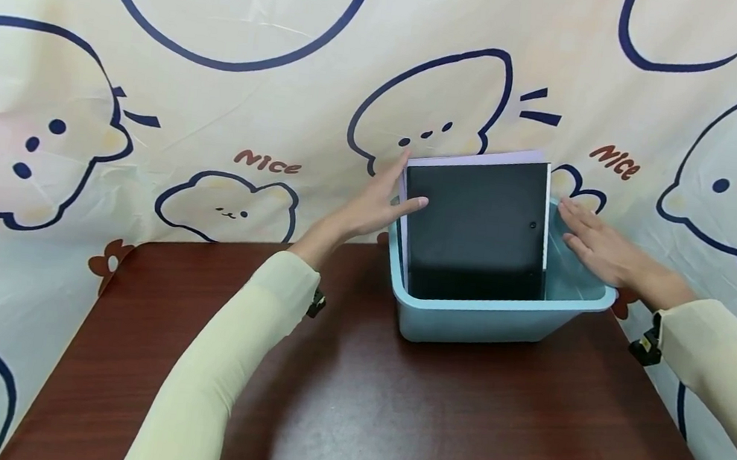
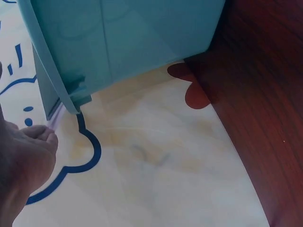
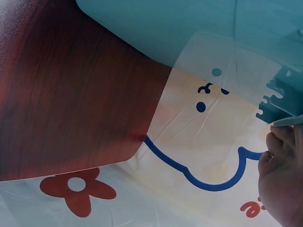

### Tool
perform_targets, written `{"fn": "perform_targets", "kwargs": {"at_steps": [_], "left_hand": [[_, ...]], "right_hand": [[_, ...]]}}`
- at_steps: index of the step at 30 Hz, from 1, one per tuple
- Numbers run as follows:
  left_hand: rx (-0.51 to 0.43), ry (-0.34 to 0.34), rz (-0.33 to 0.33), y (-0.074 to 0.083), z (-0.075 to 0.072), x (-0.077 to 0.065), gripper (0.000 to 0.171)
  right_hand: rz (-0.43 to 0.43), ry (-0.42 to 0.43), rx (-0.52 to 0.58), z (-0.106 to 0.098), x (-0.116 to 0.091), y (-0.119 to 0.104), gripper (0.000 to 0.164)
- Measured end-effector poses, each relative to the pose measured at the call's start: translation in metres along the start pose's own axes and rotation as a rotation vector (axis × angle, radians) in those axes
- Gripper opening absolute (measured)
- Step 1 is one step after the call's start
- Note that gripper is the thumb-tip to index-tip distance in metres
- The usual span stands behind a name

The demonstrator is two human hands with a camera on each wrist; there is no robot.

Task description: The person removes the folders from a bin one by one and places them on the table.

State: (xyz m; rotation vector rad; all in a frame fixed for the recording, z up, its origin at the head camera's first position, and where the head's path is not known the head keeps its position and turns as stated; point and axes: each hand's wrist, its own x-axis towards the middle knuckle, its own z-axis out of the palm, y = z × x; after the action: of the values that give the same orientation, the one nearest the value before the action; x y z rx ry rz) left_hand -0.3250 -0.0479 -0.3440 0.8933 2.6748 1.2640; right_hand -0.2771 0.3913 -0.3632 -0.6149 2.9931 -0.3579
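Note:
A black folder (image 1: 477, 226) with a small round stud stands tilted in a light-blue plastic bin (image 1: 466, 326). Behind it, a lilac sheet-like item (image 1: 514, 157) shows along the top and left edges. My left hand (image 1: 374, 204) holds the stack by its left edge, thumb across the black front and fingers at the side and behind. In the left wrist view its bent knuckles (image 2: 40, 142) show beside the lilac edge. My right hand (image 1: 599, 247) rests at the bin's right rim with fingers extended; the right wrist view shows its fingers (image 3: 279, 146) right at the rim.
The bin stands at the far edge of a dark reddish-brown table (image 1: 390, 412). A cream cloth (image 1: 274, 100) with blue cartoon outlines hangs behind the table and down both sides. Dark wrist devices (image 1: 648, 345) sit at both cuffs.

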Motion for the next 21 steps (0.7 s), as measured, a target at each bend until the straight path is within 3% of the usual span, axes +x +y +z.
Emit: {"fn": "perform_targets", "kwargs": {"at_steps": [11,17,21], "left_hand": [[0.044,0.011,-0.021,0.0050,0.0053,0.0024,0.098],[0.013,0.046,-0.006,0.0073,0.0066,0.0044,0.097],[-0.061,0.078,-0.007,0.0074,0.0092,0.0063,0.098]], "right_hand": [[0.020,-0.018,-0.006,-0.0019,-0.0009,-0.0002,0.069],[0.015,0.000,-0.005,-0.0001,-0.0013,-0.0007,0.068],[0.014,0.004,0.002,0.0003,-0.0015,-0.0006,0.068]]}}
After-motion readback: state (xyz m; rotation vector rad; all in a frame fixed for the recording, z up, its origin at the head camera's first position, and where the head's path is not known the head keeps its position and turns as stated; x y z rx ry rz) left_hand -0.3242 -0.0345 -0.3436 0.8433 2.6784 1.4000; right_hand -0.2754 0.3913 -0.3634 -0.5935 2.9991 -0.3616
